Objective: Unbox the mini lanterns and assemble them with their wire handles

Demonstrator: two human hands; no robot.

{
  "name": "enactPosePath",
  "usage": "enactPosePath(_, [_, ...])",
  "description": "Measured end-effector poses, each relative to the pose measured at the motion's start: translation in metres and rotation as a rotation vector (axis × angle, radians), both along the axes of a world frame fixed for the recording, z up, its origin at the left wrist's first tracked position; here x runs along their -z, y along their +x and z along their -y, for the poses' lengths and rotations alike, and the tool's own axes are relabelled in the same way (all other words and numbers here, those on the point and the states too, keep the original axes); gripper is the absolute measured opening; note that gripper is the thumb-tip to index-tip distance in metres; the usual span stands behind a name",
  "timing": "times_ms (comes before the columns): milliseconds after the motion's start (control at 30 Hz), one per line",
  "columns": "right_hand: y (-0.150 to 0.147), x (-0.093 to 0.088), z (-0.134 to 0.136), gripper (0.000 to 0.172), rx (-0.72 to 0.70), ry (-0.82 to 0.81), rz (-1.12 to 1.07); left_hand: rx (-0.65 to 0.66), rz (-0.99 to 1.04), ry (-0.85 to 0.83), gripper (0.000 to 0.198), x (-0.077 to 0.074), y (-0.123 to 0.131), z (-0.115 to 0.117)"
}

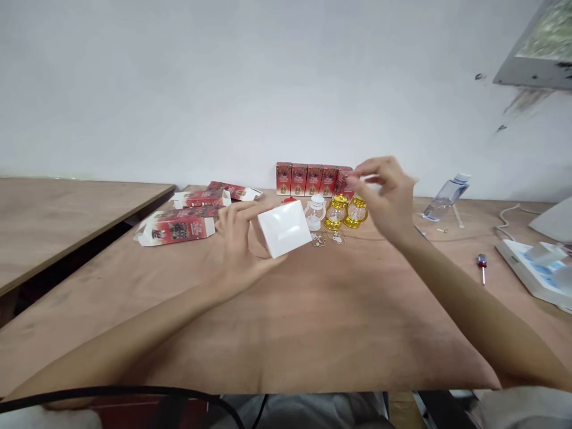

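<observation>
My left hand (241, 238) is closed round a small box (285, 229), held tilted above the table with its glossy white end facing me. Its other sides are mostly hidden. Off to the right, my right hand (386, 193) is raised with thumb and forefinger pinched; I cannot make out whether anything small is between the blurred tips. Behind the hands stand a white mini lantern (315, 213) and two gold ones, a gold lantern (336, 213) and another gold lantern (356, 212). Part of a red lantern top (289, 199) shows behind the box. Small flat charms (337, 238) lie before the lanterns.
Several closed red boxes (314, 180) stand along the wall. Opened red cartons (176, 230) lie at the left. To the right are a tilted clear bottle (447, 196), a small screwdriver (482, 267) and a white power strip (531, 271). A gap separates the left table (67, 208).
</observation>
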State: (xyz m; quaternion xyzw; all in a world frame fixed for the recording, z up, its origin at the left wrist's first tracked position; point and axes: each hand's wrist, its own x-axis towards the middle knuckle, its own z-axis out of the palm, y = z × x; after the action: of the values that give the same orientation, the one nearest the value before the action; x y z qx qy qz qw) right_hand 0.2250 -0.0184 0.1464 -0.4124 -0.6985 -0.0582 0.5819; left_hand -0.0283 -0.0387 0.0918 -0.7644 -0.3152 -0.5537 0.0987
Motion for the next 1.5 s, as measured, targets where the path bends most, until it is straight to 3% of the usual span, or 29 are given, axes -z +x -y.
enactPosePath(133, [-0.041,0.02,0.032,0.011,-0.112,-0.049,0.118,-0.126,-0.035,0.161,0.056,0.001,0.001,-0.021])
enactPosePath(300, [-0.053,0.046,0.02,0.028,-0.145,-0.203,0.1,0.021,0.074,-0.128,0.044,-0.001,0.01,-0.031])
enactPosePath(467, [-0.063,0.062,0.015,0.035,-0.117,-0.15,0.009,0.211,0.083,-0.334,0.037,-0.005,0.014,-0.027])
enactPosePath(533, [-0.067,0.066,0.017,0.035,-0.129,-0.153,-0.005,0.19,0.002,-0.253,0.034,-0.001,0.012,-0.03])
enactPosePath(667, [-0.071,0.073,0.019,0.03,-0.106,-0.194,-0.003,0.062,-0.212,0.124,0.027,0.015,0.007,-0.045])
enactPosePath(800, [-0.072,0.074,0.02,0.021,-0.099,-0.249,0.031,-0.01,-0.345,0.389,0.031,0.023,0.005,-0.054])
enactPosePath(967, [-0.074,0.075,0.017,0.025,-0.115,-0.397,-0.011,-0.074,-0.402,0.509,0.032,0.022,0.007,-0.055])
enactPosePath(1233, [-0.074,0.078,0.018,0.015,-0.235,-0.334,-0.03,-0.069,-0.251,0.379,0.05,0.018,-0.007,-0.074])
enactPosePath(1300, [-0.071,0.072,0.02,0.006,-0.224,-0.264,0.023,-0.011,-0.236,0.374,0.06,0.018,-0.01,-0.08])
enactPosePath(1433, [-0.061,0.055,0.02,0.023,-0.148,-0.128,0.088,0.158,-0.312,0.357,0.071,0.018,-0.01,-0.082])
enactPosePath(1500, [-0.057,0.049,0.02,0.01,-0.116,-0.085,0.153,0.206,-0.384,0.347,0.071,0.018,-0.008,-0.079])
